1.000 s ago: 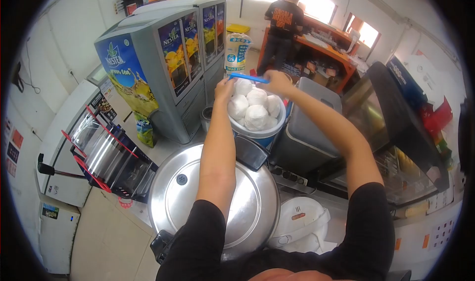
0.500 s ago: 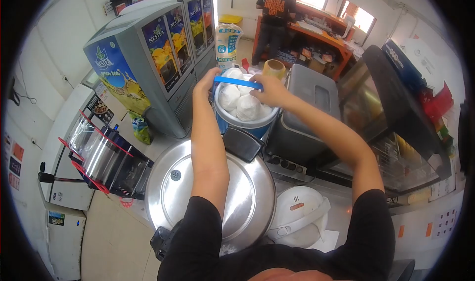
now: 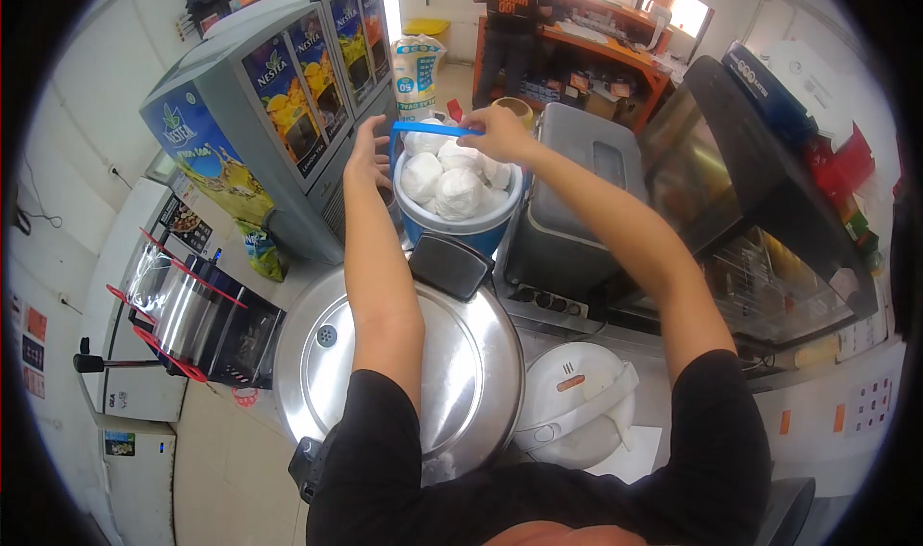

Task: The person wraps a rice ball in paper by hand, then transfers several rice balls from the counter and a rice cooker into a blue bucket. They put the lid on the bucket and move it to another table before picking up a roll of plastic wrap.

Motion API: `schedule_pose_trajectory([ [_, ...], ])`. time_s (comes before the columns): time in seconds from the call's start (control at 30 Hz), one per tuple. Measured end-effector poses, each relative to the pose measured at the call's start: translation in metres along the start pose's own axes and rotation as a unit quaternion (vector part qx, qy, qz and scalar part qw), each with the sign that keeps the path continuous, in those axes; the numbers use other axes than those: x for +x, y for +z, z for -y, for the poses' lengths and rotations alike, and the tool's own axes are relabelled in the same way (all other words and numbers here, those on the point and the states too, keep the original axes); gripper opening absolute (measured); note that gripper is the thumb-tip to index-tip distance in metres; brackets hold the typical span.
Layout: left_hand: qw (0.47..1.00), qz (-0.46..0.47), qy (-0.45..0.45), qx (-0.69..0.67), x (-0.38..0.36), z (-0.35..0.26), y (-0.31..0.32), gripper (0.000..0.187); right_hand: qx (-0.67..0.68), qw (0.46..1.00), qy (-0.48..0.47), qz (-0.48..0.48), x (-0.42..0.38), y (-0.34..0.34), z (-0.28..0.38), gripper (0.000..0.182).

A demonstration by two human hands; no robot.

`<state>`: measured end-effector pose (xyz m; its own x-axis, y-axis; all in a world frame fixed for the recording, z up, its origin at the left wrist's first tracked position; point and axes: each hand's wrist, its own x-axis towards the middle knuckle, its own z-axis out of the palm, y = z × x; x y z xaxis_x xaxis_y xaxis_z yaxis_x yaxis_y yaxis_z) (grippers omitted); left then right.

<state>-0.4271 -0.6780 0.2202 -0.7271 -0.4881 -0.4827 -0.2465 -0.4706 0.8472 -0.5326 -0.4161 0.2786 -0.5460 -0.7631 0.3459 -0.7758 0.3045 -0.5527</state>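
A blue bucket (image 3: 488, 235) with a pale rim stands behind the large round metal lid, filled with several white wrapped round bundles (image 3: 460, 193). Its blue handle (image 3: 428, 128) is raised across the top. My right hand (image 3: 506, 135) pinches the handle near its right end. To the left of the bucket, my left hand (image 3: 366, 154) is off the handle, its fingers apart and nothing in them. The far side of the bucket is hidden by the bundles.
Close in front lies the metal lid (image 3: 385, 392) of a big cooker with a black handle (image 3: 450, 265). A drink dispenser (image 3: 332, 200) stands left, a grey box (image 3: 577, 229) right. A white rice cooker (image 3: 567, 392) sits nearer. Farther back, a person (image 3: 510, 27) stands at an orange counter.
My left hand has let go of the handle and opened beside the bucket. My right hand keeps its grip on the handle. The view has shifted slightly, with the scene moving left.
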Motion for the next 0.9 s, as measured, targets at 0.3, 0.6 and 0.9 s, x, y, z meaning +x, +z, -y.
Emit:
schedule_pose_trajectory([
  [0.3, 0.998, 0.013, 0.057, -0.025, -0.009, -0.004, 0.002, 0.119, -0.011, 0.999, 0.016, 0.040, -0.014, 0.016, 0.031, 0.034],
  [0.6, 0.960, 0.023, 0.011, 0.280, 0.025, 0.004, -0.015, 0.113, 0.051, 0.985, -0.099, 0.136, -0.094, 0.024, 0.045, 0.027],
  [0.9, 0.975, 0.085, 0.002, 0.204, 0.112, 0.011, -0.039, 0.085, -0.068, 0.991, -0.103, 0.058, -0.196, -0.047, 0.038, 0.023],
])
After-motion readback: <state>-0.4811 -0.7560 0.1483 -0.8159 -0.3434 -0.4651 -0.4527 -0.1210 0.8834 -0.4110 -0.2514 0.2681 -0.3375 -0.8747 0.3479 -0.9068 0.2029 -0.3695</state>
